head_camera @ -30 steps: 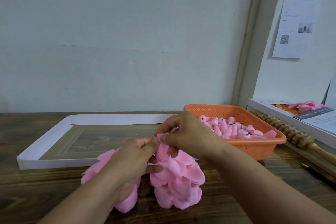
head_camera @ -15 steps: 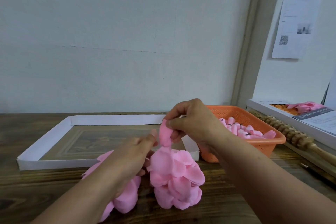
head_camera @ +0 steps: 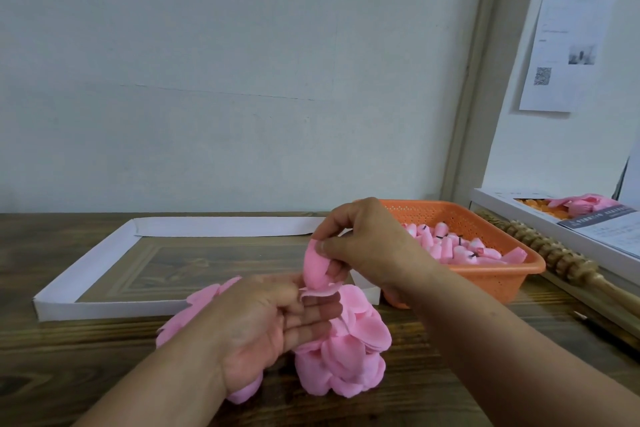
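Note:
A heap of thin pink petal sheets [head_camera: 349, 354] lies on the wooden table [head_camera: 69, 374] in front of me. My right hand [head_camera: 367, 246] is raised above the heap and pinches a rolled pink petal bud [head_camera: 314, 269] between thumb and fingers. Just below it, my left hand [head_camera: 270, 326] holds a single flat pink petal [head_camera: 317, 292] at its fingertips, palm turned up. More pink petals [head_camera: 197, 308] show behind my left wrist.
An orange perforated basket [head_camera: 498, 274] with several rolled pink buds stands at the right. A shallow white cardboard tray [head_camera: 86, 274] lies behind the heap. A wooden roller [head_camera: 554, 256] and a white box [head_camera: 568, 236] with pink and orange pieces sit at the far right.
My right hand has lifted with the rolled bud, away from the heap. My left hand has turned palm up and taken a flat petal under the bud.

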Demonstrator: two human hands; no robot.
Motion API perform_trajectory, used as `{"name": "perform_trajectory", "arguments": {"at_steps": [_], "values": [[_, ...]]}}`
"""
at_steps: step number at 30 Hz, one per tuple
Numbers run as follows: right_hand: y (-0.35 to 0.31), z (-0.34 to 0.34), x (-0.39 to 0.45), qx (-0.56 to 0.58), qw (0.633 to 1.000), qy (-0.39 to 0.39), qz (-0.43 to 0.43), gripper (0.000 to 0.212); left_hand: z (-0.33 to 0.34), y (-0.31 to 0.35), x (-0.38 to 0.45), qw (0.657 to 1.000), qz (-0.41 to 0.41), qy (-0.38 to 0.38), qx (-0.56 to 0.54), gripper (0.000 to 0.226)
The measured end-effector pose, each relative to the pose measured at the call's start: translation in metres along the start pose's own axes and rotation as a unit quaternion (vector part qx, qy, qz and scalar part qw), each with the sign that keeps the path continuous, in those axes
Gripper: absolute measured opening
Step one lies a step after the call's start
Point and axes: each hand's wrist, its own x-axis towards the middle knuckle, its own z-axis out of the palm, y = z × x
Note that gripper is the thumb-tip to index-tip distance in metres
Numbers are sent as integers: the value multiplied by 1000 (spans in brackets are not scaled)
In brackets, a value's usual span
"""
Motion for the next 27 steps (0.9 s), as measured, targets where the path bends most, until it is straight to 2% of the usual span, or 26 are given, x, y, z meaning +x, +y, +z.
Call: {"name": "perform_trajectory", "arguments": {"at_steps": [6,12,18,22,25,26,27], "values": [[1,3,-4,-5,1000,18,-11,30,1,-11,0,998,46,29,36,14],[5,4,-3,-23,999,18,-14,29,2,-13,1,997,51,56,33,42],[2,3,-8,-4,999,-38,-28,11,0,-8,-1,996,20,81,45,38],[5,5,-7,-4,1000,-13,-1,27,4,-9,-2,993,21,106,55,34],[8,9,-7,2,1000,3,20,30,6,-19,1,982,72,151,91,25],[9,9,-6,7,1000,12,23,30,3,-24,1,965,122,185,141,19],[9,9,-6,11,999,22,25,31,0,-30,1,929,190,228,219,11]]}}
